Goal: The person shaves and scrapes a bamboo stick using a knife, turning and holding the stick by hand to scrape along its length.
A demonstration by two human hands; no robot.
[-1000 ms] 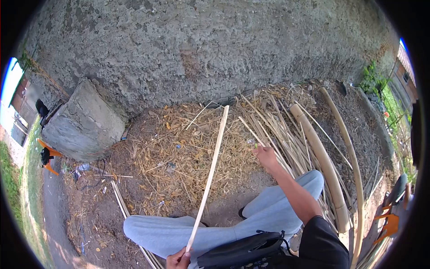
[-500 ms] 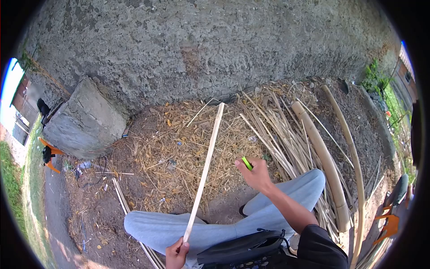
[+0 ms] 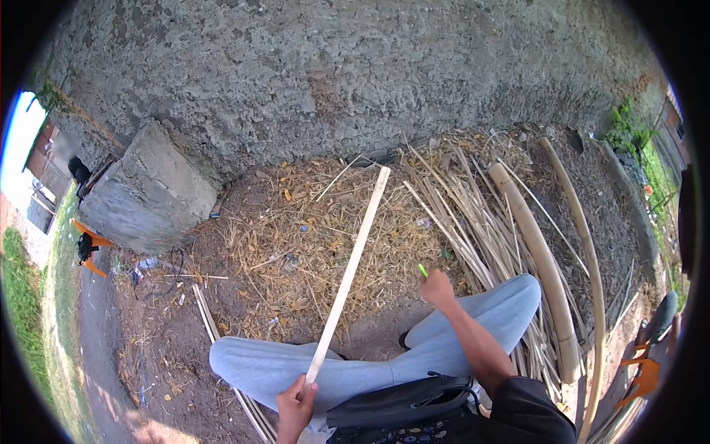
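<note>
Between the thumb and fingers of my left hand (image 3: 296, 400) is the lower end of a long, flat bamboo strip (image 3: 350, 272). The strip slants up and to the right over my left leg, its far end above the littered ground. My right hand (image 3: 439, 288) is closed around a slim bright green object (image 3: 422, 270). Only a short end of it shows past the fingers, so its kind cannot be made out. This hand hovers above my right knee, to the right of the strip and apart from it.
Split bamboo strips (image 3: 473, 222) lie piled at the right, beside a thick bamboo pole (image 3: 536, 259) and a thinner curved pole (image 3: 580, 237). A rough wall (image 3: 370, 74) rises ahead, with a concrete block (image 3: 151, 196) at left. Shavings (image 3: 310, 251) cover the ground.
My right hand has turned and moved slightly right and down, with less of the green object showing. The strip stays in my left hand, and the whole view has shifted a little.
</note>
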